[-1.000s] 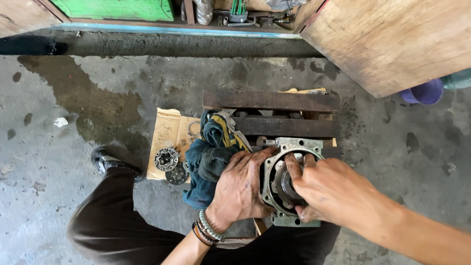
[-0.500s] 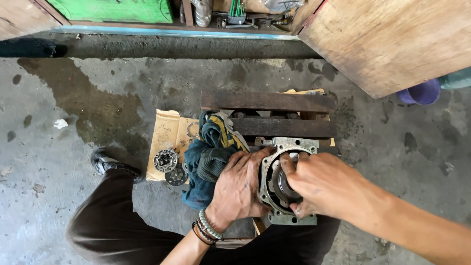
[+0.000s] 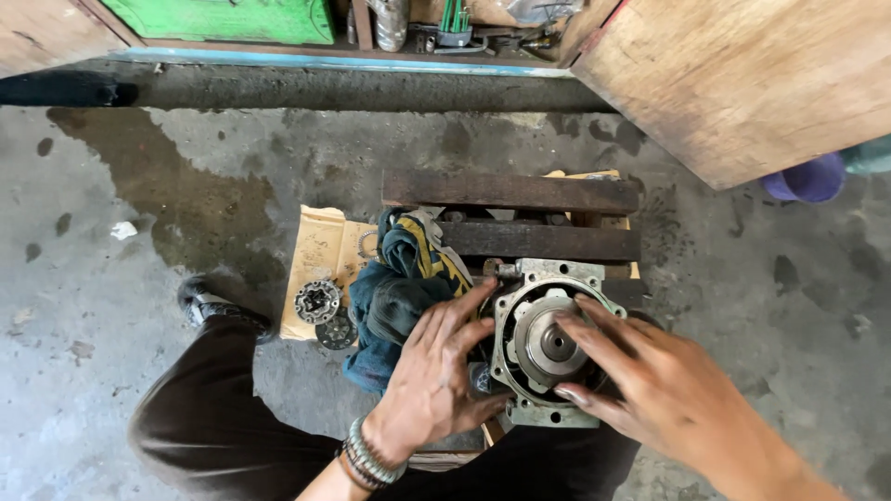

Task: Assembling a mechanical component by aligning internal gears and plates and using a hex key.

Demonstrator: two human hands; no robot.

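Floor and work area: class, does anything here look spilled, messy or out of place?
Yes. A dark wet stain spreads over the concrete floor at upper left, like a spill. Small gear-like parts lie loose on a cardboard scrap, beside a crumpled cloth.

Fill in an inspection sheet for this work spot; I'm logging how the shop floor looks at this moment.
Surface: stained concrete floor, dark wooden pallet on it.
Job's things: grey metal housing on the pallet, round steel hub in its bore.
Clutter: blue rag; two toothed discs on cardboard.
Grippers: left hand flat against housing's side; right hand open, fingertips on the hub.
Cables: nothing seen.
Surroundings: plywood panel, green board, purple container.
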